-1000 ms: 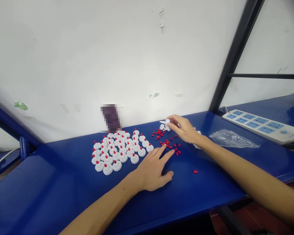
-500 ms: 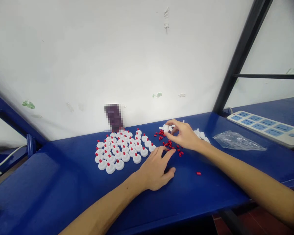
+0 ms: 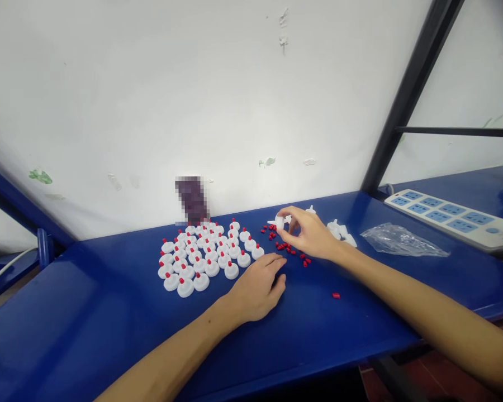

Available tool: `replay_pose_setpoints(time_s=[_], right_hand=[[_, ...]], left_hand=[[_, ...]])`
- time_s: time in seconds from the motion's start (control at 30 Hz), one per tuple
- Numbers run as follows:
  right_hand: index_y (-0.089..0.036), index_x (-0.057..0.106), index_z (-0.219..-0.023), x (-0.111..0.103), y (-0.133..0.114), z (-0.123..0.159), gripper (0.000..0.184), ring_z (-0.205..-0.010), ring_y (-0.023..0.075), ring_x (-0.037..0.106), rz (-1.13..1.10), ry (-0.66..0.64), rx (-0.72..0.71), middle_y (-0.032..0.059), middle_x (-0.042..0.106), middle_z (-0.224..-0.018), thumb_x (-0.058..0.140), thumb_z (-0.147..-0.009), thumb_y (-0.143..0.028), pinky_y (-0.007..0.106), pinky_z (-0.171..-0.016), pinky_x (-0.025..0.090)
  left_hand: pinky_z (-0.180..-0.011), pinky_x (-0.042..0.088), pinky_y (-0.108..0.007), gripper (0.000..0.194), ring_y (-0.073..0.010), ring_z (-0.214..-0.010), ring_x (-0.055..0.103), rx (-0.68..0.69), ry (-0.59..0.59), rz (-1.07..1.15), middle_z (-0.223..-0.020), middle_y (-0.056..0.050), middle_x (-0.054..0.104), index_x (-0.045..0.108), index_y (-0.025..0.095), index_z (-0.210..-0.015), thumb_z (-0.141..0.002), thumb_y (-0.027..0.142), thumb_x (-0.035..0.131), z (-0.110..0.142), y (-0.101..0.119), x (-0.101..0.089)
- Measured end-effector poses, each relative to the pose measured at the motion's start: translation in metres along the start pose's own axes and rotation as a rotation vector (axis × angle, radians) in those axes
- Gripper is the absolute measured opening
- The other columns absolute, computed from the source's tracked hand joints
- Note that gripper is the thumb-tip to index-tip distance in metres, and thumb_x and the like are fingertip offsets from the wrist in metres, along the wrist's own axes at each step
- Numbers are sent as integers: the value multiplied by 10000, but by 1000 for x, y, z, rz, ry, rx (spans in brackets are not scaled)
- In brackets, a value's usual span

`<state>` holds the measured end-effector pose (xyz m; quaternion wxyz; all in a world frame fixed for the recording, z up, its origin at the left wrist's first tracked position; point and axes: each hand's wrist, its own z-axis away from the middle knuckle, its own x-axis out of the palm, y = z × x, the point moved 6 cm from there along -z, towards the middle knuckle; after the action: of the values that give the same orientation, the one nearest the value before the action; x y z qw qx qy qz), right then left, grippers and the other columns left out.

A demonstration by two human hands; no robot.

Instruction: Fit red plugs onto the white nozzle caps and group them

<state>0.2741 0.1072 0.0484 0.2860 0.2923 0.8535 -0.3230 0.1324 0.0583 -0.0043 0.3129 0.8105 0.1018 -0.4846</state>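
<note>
My right hand (image 3: 314, 234) pinches a white nozzle cap (image 3: 279, 222) between thumb and fingertips, its thin spout pointing left. Just below it lie small red tips (image 3: 285, 247), scattered on the blue table. My left hand (image 3: 256, 290) rests near the tabletop with fingers stretched out and nothing seen in it. To its left stand many white caps with red tips (image 3: 212, 268), spouts up, in a close group. More white nozzle caps (image 3: 335, 228) lie behind my right wrist, partly hidden by it.
A clear plastic bag (image 3: 402, 239) lies on the blue table (image 3: 121, 318) at the right, beside a long white power strip (image 3: 456, 215). One red tip (image 3: 336, 295) sits alone near the front. A pixelated dark object (image 3: 193, 200) leans on the wall.
My right hand has closed on a white nozzle cap at the pile and turned it slightly, its spout now leftward. My left hand has drawn back a little, its fingers closer together.
</note>
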Motion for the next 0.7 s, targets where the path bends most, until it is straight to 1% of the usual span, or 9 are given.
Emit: replay_pose_setpoints(time_s=[0.07,0.13,0.23,0.33,0.5,0.63,0.7], right_hand=[[-193,554,-1110,1,-1,1,272,-638,146,626,-20,-11,-2,56,680,-1016,615,-853,-259,308,-675,490],[-190,552,-1123,3,-3,2,273,-634,142,617,-39,-29,-12,64,672,-1035,602,-862,-250,305,-668,487],[-195,555,-1138,6,-5,4,266,-640,141,611,-47,-67,-36,62,667,-1036,581,-877,-244,310,-681,483],[-193,565,-1134,9,-6,4,260,-661,144,611,-42,-90,-46,56,669,-1007,576,-877,-231,310,-700,475],[-176,579,-1098,7,-10,4,252,-641,136,581,-46,-91,-73,37,663,-915,581,-848,-205,291,-667,448],[-175,580,-1062,6,-13,6,216,-643,133,563,-63,-106,-105,26,643,-878,563,-848,-202,276,-640,431],[-177,580,-1062,7,-13,6,217,-631,130,551,-68,-120,-107,18,632,-853,566,-846,-204,271,-628,425]], left_hand=[[-1066,472,-432,339,-250,-1215,578,-40,46,29,-1303,-141,617,596,129,-1264,-965,165,440,-1,-5,-2],[-1027,505,-411,343,-235,-1147,624,-59,87,40,-1249,-126,650,624,138,-1222,-938,97,435,-2,-8,-4],[-971,539,-381,362,-218,-1055,666,-72,109,36,-1161,-103,691,664,146,-1142,-901,21,424,-2,-12,-5],[-956,545,-389,321,-228,-1034,674,-88,111,26,-1129,-103,707,686,142,-1082,-915,29,437,-3,-14,-5],[-940,551,-372,296,-227,-1010,679,-110,90,0,-1098,-91,713,691,148,-1067,-912,30,468,-4,-14,-4],[-957,540,-394,286,-252,-1024,666,-129,68,-34,-1120,-124,689,686,119,-1088,-931,54,455,-4,-14,-4],[-966,532,-385,284,-251,-1028,661,-131,54,-39,-1123,-130,681,691,112,-1073,-939,59,446,-4,-14,-4]])
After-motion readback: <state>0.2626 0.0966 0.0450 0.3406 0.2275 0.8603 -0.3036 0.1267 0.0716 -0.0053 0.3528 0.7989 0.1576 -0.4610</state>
